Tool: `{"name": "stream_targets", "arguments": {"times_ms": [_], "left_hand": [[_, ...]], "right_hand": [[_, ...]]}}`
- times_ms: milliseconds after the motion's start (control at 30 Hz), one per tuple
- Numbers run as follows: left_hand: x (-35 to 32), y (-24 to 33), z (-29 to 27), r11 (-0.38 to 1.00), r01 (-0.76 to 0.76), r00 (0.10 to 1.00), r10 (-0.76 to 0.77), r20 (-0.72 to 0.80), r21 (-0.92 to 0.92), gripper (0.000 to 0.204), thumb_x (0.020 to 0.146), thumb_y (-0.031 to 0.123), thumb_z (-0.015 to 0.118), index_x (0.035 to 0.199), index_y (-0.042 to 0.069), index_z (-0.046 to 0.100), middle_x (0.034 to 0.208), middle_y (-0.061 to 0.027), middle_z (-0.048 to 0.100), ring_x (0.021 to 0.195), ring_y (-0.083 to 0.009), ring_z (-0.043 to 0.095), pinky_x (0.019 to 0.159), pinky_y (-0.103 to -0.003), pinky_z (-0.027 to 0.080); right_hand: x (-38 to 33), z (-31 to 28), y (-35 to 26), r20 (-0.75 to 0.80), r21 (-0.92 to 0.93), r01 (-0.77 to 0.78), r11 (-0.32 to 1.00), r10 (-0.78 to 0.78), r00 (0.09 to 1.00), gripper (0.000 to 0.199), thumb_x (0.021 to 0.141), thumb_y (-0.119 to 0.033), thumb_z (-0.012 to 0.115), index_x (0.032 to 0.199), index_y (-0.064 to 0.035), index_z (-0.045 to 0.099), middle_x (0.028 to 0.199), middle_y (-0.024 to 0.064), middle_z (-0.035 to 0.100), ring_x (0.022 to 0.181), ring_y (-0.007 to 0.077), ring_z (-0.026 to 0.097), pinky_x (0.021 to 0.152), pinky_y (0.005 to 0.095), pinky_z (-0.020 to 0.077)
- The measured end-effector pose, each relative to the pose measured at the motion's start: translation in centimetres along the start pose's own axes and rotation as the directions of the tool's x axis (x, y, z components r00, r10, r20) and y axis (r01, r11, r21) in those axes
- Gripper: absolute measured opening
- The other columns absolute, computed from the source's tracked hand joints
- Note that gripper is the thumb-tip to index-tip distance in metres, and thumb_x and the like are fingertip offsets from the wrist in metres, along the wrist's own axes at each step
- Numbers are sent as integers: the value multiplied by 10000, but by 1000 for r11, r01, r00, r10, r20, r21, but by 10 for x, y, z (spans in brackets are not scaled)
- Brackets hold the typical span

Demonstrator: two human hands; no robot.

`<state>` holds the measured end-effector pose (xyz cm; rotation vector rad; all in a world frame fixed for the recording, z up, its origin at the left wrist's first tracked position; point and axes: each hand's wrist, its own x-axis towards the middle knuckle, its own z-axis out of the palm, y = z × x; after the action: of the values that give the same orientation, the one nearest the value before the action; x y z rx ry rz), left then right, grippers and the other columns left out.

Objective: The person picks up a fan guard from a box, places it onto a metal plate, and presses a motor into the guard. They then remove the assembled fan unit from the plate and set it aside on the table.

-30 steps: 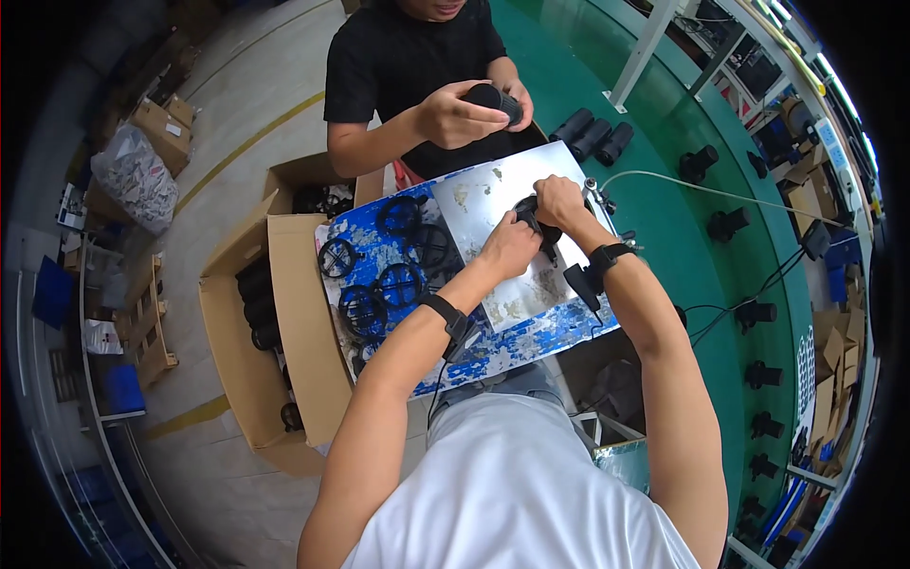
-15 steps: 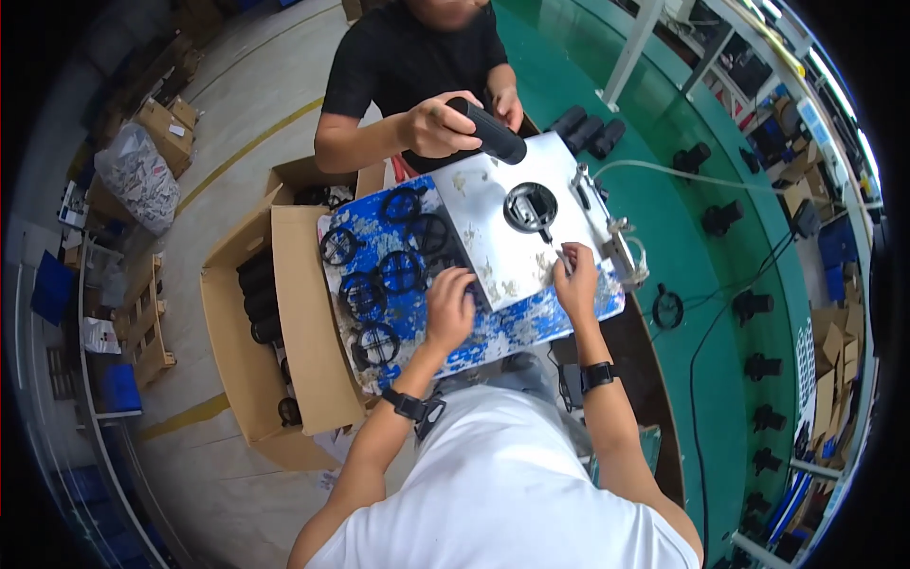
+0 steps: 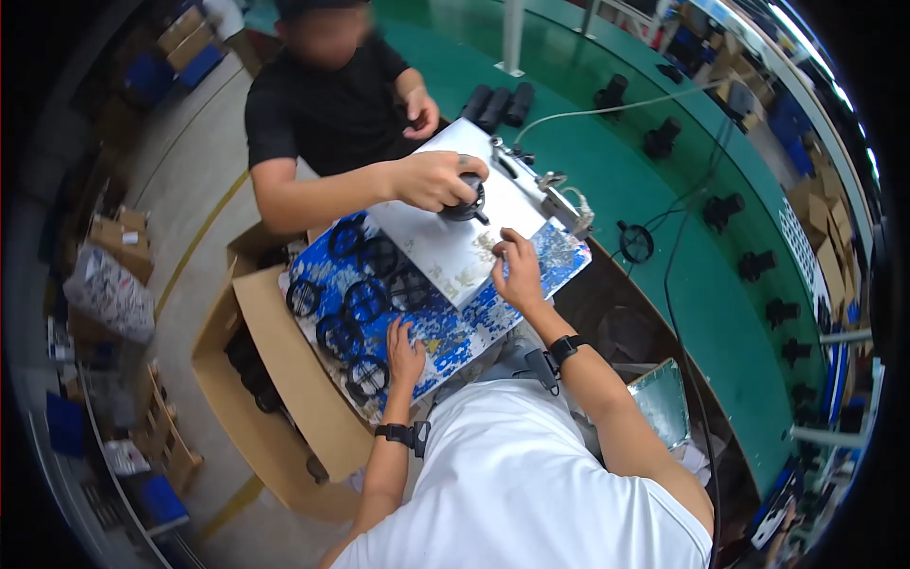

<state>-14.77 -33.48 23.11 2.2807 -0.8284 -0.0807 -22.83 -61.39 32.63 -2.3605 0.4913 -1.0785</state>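
Our left hand (image 3: 405, 353) lies flat, palm down, with the fingers spread and slightly apart, on the blue-and-white mottled work board (image 3: 445, 332). It grips nothing; the fingertips rest on the board just beside the nearest of the black ring-shaped parts (image 3: 368, 376), which sits just to the left of the hand, though we cannot tell whether they touch it. More of these black rings lie in a loose group beyond and to the left of that hand, about 6 in all.

Our right hand (image 3: 518, 272) is also open and empty, fingers loosely curled and a little apart, pressing down at the near edge of the pale grey flat plate (image 3: 445, 248) that lies on the board. Both wrists carry black bands.

Just beyond our right hand, across the plate, a co-worker's hand (image 3: 432, 180) in a black short sleeve is closed over a round black part (image 3: 468, 204) standing on the plate. To the right of our right hand, at the plate's far edge, sits a small metal clamp fixture (image 3: 559, 201), and past it a thin black ring (image 3: 636, 243) lies on the green table (image 3: 701, 284). An open brown cardboard box (image 3: 284, 379) stands to the left of our left hand.
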Motion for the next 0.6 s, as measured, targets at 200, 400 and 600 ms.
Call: {"name": "stream_targets", "arguments": {"times_ms": [200,400,600], "left_hand": [[9,-13,-12,999,28,999,-27,23,-18,337,765,52,616,1096,13,574,1282,-211,502,1210,-394,444,1042,-446,349],[9,-21,-33,997,15,1000,-16,16,73,294,766,66,617,1059,54,596,1219,-169,534,1183,-363,462,1010,-442,369],[-12,-29,-59,981,122,990,-110,-88,149,279,762,70,618,1040,61,595,1198,-157,526,1191,-356,445,1011,-456,358]], "right_hand": [[-3,3,-3,9,8,1,1000,-1,1000,200,713,-2,582,908,-44,567,1187,158,527,1078,354,521,922,430,429],[-1,4,-6,-10,0,7,1000,-7,1000,179,705,2,588,878,-42,571,1151,133,540,1086,338,514,929,430,429],[-1,7,-5,35,31,27,999,-28,999,199,704,30,566,893,-34,568,1150,158,557,1107,356,504,949,440,401]]}}
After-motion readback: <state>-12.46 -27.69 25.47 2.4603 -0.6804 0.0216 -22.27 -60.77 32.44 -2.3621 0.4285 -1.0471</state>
